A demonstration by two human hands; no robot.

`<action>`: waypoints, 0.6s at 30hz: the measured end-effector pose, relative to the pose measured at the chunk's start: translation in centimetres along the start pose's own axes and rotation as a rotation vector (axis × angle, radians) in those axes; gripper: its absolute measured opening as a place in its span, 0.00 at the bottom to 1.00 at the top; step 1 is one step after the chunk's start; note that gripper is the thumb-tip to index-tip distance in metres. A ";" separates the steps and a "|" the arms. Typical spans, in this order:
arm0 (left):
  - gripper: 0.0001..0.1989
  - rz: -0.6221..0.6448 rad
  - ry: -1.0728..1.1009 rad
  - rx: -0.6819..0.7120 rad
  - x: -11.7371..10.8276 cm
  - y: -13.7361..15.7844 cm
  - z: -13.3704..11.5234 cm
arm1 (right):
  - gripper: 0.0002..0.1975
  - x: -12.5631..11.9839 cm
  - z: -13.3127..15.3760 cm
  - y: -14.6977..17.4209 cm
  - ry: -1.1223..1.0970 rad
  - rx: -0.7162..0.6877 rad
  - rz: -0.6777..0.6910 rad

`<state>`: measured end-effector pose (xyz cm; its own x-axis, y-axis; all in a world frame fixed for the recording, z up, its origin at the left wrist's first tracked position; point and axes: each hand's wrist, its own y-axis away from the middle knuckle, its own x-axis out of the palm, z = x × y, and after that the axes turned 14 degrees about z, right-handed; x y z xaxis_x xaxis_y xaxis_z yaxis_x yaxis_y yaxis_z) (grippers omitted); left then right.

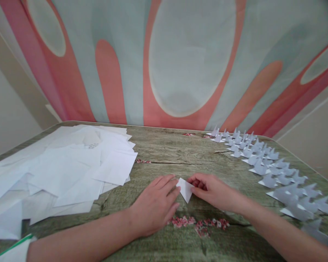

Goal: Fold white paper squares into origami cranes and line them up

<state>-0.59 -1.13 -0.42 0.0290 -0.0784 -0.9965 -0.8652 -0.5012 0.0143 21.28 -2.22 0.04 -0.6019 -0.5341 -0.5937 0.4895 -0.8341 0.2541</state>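
A small folded piece of white paper (pixel 186 190) lies on the table between my hands, its lower corner pointing toward me. My left hand (pixel 157 203) rests palm down at its left side, fingers stretched out, with fingertips at the paper's left edge. From the right, my right hand (pixel 209 187) pinches the paper's right corner between thumb and curled fingers. The tips of some right fingers are hidden behind the thumb and the paper.
Loose white paper sheets (pixel 71 167) are heaped at the left. Folded paper birds (pixel 258 167) stand in rows along the right side of the wood-patterned table (pixel 164 145). A patterned cloth (pixel 131 65) hangs behind the table's far edge.
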 end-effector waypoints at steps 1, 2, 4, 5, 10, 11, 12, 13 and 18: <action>0.17 0.002 0.009 -0.010 0.0 0.0 0.0 | 0.08 0.2 0.2 0.3 0.001 0.002 -0.005; 0.17 0.004 0.018 -0.017 0.0 0.0 0.1 | 0.09 0.5 0.4 0.6 -0.006 -0.007 -0.010; 0.18 0.015 0.035 -0.025 0.1 -0.1 0.2 | 0.12 1.0 0.8 1.2 -0.022 -0.033 0.004; 0.18 0.021 0.043 -0.025 0.1 -0.1 0.3 | 0.13 1.2 0.9 1.4 -0.018 -0.047 0.006; 0.18 0.013 0.067 -0.011 -0.1 -0.4 0.2 | 0.18 0.8 0.4 1.7 0.121 -0.120 -0.049; 0.18 0.011 0.069 -0.006 -0.1 -0.4 0.2 | 0.19 0.5 0.1 1.6 0.161 -0.149 -0.049; 0.18 0.010 0.071 -0.001 -0.2 -0.5 0.2 | 0.19 0.3 -0.2 1.4 0.190 -0.194 -0.066; 0.18 0.011 0.073 0.005 -0.2 -0.5 0.2 | 0.17 0.1 -0.6 1.2 0.210 -0.248 -0.078; 0.19 0.038 0.110 0.013 -0.2 -0.4 0.4 | 0.11 0.3 -2.1 0.5 0.327 -0.397 -0.141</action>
<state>-0.44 -0.51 -0.25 0.0500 -0.1917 -0.9802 -0.8729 -0.4853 0.0504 22.65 -2.51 -1.65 -0.4818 -0.2966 -0.8245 0.6572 -0.7447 -0.1161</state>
